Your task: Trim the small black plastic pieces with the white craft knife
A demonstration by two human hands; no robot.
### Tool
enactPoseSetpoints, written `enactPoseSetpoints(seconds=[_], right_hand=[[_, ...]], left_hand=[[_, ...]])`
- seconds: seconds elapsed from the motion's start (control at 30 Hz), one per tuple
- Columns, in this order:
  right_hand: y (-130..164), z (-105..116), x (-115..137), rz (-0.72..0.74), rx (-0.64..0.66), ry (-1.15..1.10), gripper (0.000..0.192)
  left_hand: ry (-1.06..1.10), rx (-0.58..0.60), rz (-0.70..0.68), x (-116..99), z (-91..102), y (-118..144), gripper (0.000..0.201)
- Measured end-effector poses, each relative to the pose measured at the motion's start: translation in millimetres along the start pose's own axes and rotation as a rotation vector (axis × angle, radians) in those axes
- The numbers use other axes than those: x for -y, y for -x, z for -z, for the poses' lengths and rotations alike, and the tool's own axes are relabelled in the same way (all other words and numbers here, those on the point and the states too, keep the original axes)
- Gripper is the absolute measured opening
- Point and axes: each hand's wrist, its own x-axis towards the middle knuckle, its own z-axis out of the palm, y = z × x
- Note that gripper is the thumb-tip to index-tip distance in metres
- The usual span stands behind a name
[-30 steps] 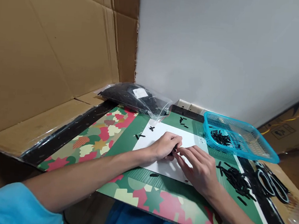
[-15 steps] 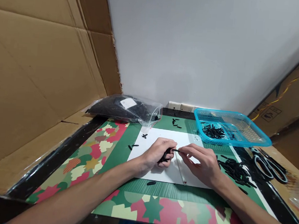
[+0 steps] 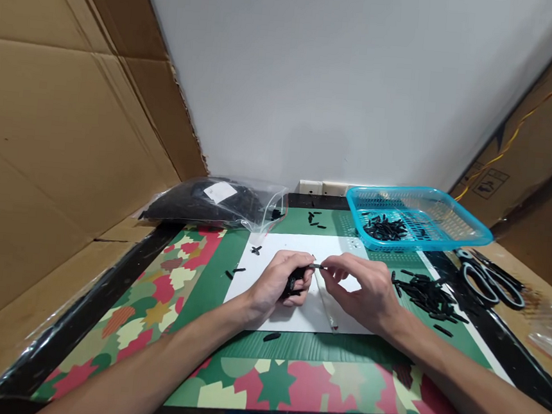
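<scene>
My left hand [image 3: 285, 279] is closed around several small black elongated pieces [image 3: 294, 282], part of them hidden by the fingers. One slim black piece [image 3: 316, 266] bridges the gap between both hands. Its right end is pinched by the thumb and fingertips of my right hand [image 3: 361, 282], while its left end meets my left thumb and forefinger. Beneath the hands lies a white sheet [image 3: 256, 318], with a thin pale stick [image 3: 326, 305] resting on it. A heap of like black pieces [image 3: 427, 295] lies right of my right hand.
A blue plastic basket [image 3: 467, 234] holding black pieces stands at the back right. Scissors [image 3: 489, 285] lie along the right edge. At the back left rests a clear bag [image 3: 194, 201] full of dark material. Cardboard [image 3: 71, 118] walls the left side; loose pieces dot the green mat [image 3: 211, 285].
The view has shifted slightly, so everything sits a little further left in the picture. Both hands keep their hold, and the slim piece between them shows a lighter sheen.
</scene>
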Motion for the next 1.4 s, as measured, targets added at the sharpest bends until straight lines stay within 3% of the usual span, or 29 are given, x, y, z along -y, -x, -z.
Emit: enactPoseSetpoints(seconds=[0.5,1.4], right_hand=[[-5,2,3,-0.056,-0.072,-0.068,0.009],[-10,6,14,-0.219,-0.019,-0.295,0.007]], left_hand=[[0.060,0.018,-0.015,-3,-3.6,3,0.040],[0.070,0.034,-0.026,-5,-2.1,5,0.040]])
